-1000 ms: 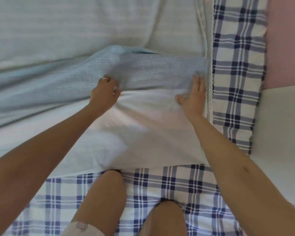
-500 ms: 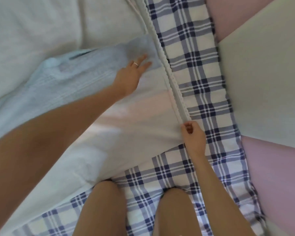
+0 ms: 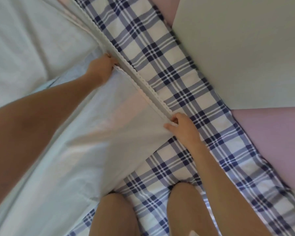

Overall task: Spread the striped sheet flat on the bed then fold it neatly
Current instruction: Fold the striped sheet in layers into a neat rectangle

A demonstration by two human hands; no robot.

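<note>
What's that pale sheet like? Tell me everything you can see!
The striped sheet looks like thin, soft, pale blue-white cloth; its stripes barely show. A white scalloped trim runs along its straight edge. It lies mostly flat, slightly creased, over the blue checked cover. The left hand grips the trimmed edge farther off; the right hand pinches its near corner.

Sheet (image 3: 99, 150): pale blue-white, faint stripes, white scalloped trim (image 3: 148, 92). Bed cover (image 3: 160, 53): white with navy and grey-blue plaid. Wall (image 3: 271, 142): pink and grey-green.
</note>
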